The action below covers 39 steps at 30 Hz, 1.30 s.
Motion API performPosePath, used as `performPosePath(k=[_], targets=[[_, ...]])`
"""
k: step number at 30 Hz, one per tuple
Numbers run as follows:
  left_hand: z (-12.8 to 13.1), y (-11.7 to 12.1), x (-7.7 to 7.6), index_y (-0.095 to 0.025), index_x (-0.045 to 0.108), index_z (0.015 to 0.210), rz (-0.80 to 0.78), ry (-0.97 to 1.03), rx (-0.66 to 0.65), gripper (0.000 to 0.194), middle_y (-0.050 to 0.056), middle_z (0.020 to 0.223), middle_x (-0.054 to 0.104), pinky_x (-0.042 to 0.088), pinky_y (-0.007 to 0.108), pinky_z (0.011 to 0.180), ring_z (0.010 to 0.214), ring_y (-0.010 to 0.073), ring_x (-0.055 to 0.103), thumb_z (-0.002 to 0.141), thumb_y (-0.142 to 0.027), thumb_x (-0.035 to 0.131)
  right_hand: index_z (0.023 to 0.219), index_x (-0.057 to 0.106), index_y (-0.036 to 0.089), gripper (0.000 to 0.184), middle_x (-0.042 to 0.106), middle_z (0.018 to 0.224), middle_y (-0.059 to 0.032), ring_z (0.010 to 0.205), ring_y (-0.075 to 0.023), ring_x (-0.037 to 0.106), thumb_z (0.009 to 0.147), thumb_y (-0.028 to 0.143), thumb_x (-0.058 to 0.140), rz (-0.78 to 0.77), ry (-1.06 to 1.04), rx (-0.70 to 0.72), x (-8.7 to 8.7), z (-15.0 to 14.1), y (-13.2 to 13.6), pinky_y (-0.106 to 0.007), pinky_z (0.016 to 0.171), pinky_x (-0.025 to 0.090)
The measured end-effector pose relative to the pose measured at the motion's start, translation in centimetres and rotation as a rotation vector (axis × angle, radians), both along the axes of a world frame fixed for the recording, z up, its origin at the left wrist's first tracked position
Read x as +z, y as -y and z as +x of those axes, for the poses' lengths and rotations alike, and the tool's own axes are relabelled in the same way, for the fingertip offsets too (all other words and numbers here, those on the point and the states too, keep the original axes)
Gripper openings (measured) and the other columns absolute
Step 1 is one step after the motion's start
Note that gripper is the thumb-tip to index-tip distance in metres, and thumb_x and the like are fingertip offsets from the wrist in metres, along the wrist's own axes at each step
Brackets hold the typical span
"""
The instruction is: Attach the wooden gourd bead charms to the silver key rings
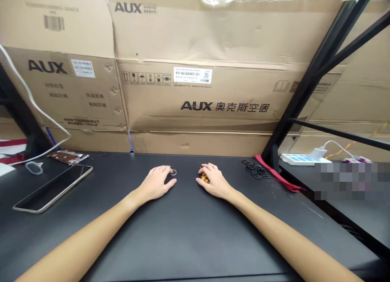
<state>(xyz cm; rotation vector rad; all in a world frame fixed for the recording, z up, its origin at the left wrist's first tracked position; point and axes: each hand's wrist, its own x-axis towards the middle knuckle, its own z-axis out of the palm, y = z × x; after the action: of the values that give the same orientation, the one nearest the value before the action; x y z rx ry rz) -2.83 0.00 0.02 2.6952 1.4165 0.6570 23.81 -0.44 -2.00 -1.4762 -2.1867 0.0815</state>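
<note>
Brown cardboard (195,44) (“AUX” three times) backs one black tabletop (183,233). Left hand (156,183), thumb and fingers apart, rests beside one thin silver ring (174,173); right hand (215,181) curls over shiny gold pieces (204,177), count and grip unclear.

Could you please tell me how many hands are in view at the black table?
2: the left hand, its fingertips by a small ring, and the right hand, curved over gold-coloured pieces that it partly hides. No other hand shows.

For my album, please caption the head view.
Left hand at a thin, round silvery ring, right hand over small golden pieces, on a black tabletop.
</note>
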Motion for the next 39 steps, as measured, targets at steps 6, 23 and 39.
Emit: performPosePath(k=[6,23,39], targets=[[-0.2,-0.2,0.2,-0.020,0.056,0.101,-0.009,0.059,-0.034,0.027,0.007,0.098,0.065,0.047,0.040,0.085,0.095,0.0252,0.061,0.090,-0.043,0.046,0.108,0.056,0.018,0.024,0.057,0.124,-0.0123,0.130,-0.0276,0.038,0.086,0.026,0.051,0.054,-0.015,0.142,0.0,0.4,-0.2,-0.047,0.103,0.037],[-2.7,-2.9,-0.6,-0.019,0.057,0.129,0.023,-0.081,0.057,0.043,0.010,0.143,0.047,0.032,0.046,0.111,0.133,0.0269,0.040,0.095,-0.035,0.034,0.118,0.061,0.018,0.033,0.051,0.138,-0.0106,0.136,-0.0268,0.035,0.093,0.022,0.039,0.114,0.075,0.076,-0.3,1.9,-1.3,-0.050,0.110,0.033],[1.8,2.5,-0.2,-0.021,0.050,0.135,-0.093,-0.063,-0.173,0.053,0.010,0.146,0.042,0.031,0.043,0.112,0.135,0.0261,0.038,0.093,-0.052,0.040,0.136,0.048,0.015,0.051,0.041,0.146,-0.0129,0.137,-0.0264,0.034,0.094,0.042,0.044,-0.058,0.098,0.304,0.8,-2.4,2.2,-0.046,0.113,0.031]])
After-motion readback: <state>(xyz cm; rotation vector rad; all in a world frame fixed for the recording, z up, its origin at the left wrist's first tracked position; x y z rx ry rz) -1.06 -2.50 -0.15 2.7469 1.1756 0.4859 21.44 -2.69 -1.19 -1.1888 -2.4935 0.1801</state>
